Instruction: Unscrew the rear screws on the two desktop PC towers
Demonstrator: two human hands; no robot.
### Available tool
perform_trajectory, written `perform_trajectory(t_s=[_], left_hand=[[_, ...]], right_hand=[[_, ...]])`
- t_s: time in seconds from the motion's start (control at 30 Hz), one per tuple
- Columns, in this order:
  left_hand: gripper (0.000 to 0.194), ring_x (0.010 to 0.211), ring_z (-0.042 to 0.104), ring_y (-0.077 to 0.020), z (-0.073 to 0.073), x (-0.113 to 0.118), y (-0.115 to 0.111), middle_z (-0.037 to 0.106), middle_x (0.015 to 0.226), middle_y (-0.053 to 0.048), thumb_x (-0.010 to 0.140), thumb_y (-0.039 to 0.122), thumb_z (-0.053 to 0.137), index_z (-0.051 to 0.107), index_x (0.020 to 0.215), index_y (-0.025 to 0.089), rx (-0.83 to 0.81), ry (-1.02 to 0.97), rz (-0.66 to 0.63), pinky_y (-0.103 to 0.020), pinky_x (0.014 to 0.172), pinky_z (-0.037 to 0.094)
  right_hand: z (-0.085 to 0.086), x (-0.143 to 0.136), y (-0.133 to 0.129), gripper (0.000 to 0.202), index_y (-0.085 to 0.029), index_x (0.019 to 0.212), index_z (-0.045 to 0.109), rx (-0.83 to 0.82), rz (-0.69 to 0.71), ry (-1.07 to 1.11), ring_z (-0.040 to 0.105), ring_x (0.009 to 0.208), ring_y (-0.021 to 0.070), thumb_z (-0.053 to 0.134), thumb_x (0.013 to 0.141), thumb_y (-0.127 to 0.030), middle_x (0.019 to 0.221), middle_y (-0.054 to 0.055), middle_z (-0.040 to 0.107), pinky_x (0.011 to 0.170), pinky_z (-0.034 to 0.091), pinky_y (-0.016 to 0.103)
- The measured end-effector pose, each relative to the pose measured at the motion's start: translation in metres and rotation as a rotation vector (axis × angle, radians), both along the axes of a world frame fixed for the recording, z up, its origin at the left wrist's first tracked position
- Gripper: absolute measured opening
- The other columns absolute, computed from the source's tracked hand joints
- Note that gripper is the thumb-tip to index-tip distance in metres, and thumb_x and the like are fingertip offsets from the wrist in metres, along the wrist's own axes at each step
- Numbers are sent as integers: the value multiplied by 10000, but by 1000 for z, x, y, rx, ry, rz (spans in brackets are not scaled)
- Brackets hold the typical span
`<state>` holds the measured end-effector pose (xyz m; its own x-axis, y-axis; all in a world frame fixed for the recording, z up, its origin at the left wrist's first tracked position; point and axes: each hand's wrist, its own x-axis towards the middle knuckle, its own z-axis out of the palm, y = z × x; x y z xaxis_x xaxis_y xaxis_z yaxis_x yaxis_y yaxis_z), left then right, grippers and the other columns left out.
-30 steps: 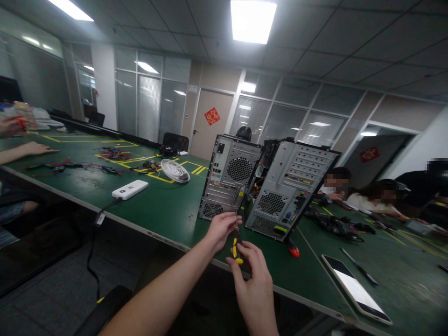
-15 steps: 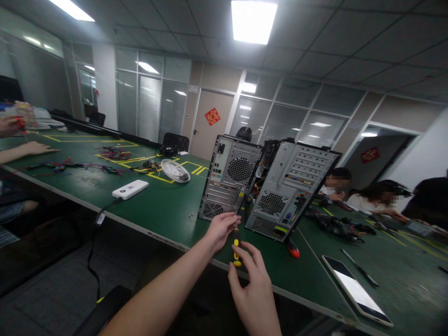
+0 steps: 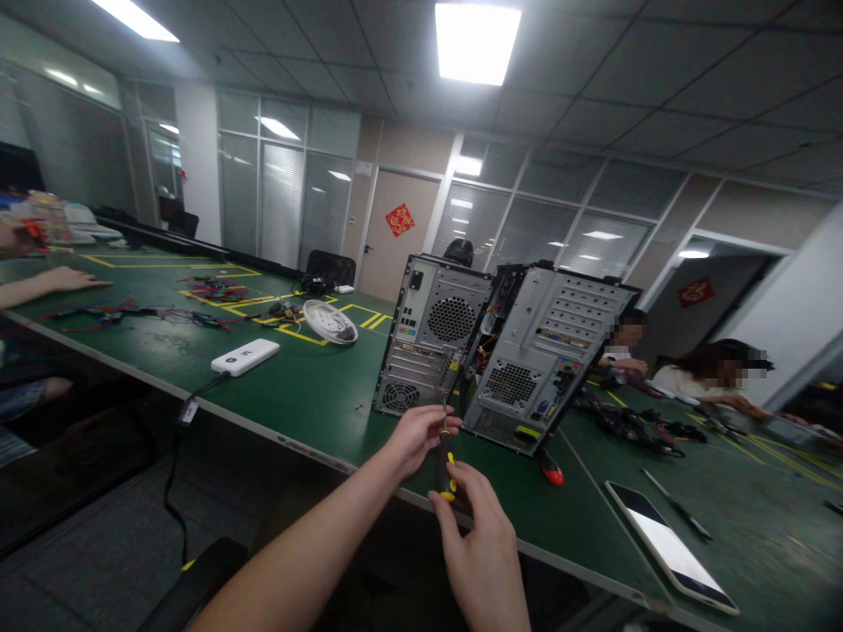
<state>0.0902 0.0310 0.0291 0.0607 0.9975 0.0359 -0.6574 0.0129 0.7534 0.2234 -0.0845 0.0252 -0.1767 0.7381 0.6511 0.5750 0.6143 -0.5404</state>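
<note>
While the right hand (image 3: 484, 531) holds its handle between thumb and fingers, the screwdriver (image 3: 446, 456) points away toward the two cases, its shaft between the fingers of the left hand (image 3: 418, 439). It thus lies just right of the left palm and beyond the right one, over the near edge of the desk (image 3: 316, 386). The tip is near the foot of the left case (image 3: 421, 355); whether it touches, I cannot tell. Beside that stands the right case (image 3: 527, 342), a red grip (image 3: 551, 471) at its base. Farther right lies a phone (image 3: 670, 544); well left, a white box (image 3: 245, 357).
</note>
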Motion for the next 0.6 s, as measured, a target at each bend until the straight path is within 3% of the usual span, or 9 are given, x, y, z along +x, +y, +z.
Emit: perform_trajectory(t_s=[0.4,0.6], left_hand=[[170,704,670,-104,0,-4,0,772,895,-126,857,148,732,754,1014,86,6,-8,-22,-196,619,476],[194,709,672,-103,-1,-5,1,769,895,-117,838,172,766,745,1016,98,-10,16,-11,-187,614,481]], right_hand=[[5,1,-2,287,-258,1209,714,82,55,-141,729,1055,233,545,984,-203,1377,129,590,929,613,368],[3,1,-2,288,-233,1204,720,61,53,-141,734,1083,230,529,992,-195,1378,140,608,941,611,350]])
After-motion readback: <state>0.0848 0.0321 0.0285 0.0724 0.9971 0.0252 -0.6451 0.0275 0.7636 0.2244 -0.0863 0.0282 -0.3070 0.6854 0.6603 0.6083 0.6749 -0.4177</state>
